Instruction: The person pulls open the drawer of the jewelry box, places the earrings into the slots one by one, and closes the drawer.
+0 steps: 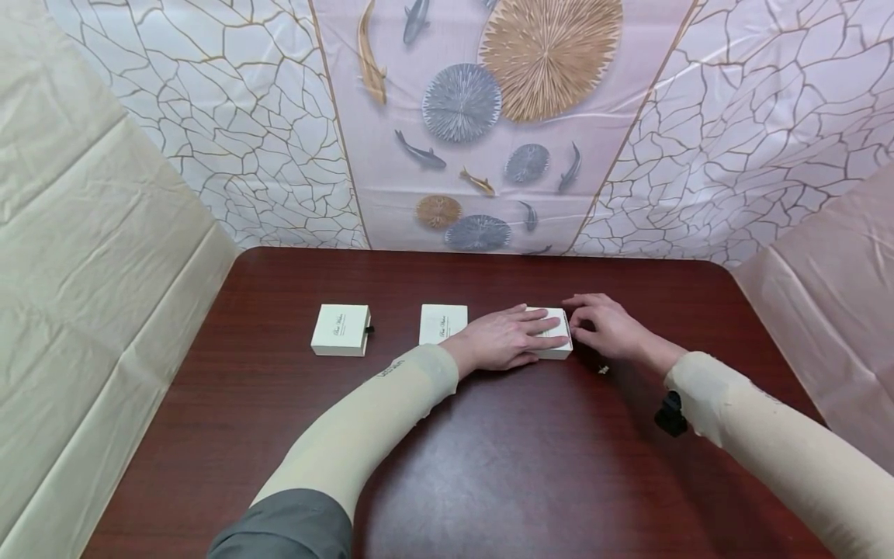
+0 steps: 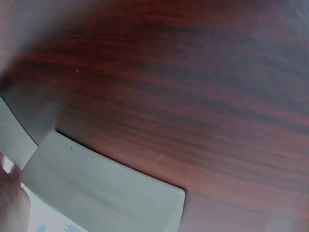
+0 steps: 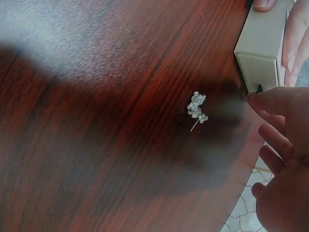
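A small cream box (image 1: 556, 351) stands at the right of a row of three, with my left hand (image 1: 499, 339) laid over its top. The left fingers lie straight and spread across the lid, the thumb low at the front face. At the box's right end, my right hand (image 1: 611, 330) has thumb and finger at a short black pull tab (image 3: 259, 88), pinching it. The drawer end looks flush with the sleeve. A sparkly earring (image 3: 197, 107) with a thin pin lies on the table near the right hand.
The middle box (image 1: 441, 320) sits partly behind my left wrist. A third box (image 1: 341, 330), with a black tab on its right side, stands farther left. All are on a dark red wooden table (image 1: 489, 473), backed by a patterned curtain (image 1: 398, 194).
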Available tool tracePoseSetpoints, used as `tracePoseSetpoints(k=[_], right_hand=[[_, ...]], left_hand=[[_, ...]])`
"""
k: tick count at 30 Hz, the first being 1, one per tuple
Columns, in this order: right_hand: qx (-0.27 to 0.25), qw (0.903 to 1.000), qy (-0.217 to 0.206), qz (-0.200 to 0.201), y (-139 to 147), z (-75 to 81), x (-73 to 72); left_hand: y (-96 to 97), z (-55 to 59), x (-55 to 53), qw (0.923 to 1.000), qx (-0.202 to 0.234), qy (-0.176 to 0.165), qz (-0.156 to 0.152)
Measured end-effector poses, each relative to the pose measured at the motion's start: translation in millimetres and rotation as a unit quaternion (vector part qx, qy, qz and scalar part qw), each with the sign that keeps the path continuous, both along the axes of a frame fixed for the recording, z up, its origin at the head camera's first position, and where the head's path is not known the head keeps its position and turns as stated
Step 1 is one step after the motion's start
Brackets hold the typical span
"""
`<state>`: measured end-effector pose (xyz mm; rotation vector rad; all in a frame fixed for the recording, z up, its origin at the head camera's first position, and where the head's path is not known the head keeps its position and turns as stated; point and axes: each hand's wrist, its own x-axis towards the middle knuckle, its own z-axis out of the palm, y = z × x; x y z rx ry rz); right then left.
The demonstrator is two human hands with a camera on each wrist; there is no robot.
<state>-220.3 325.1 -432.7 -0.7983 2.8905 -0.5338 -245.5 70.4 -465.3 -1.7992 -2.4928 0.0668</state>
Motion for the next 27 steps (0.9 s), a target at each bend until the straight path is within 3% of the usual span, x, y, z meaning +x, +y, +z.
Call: tracePoseSetpoints(k=[27], right_hand=[[0.005,0.9988,0.044,-0.022,26,-2.3,5.3]], left_hand=[[1.1,2.0,-0.4,1.0,-0.009,0.0,0.0]])
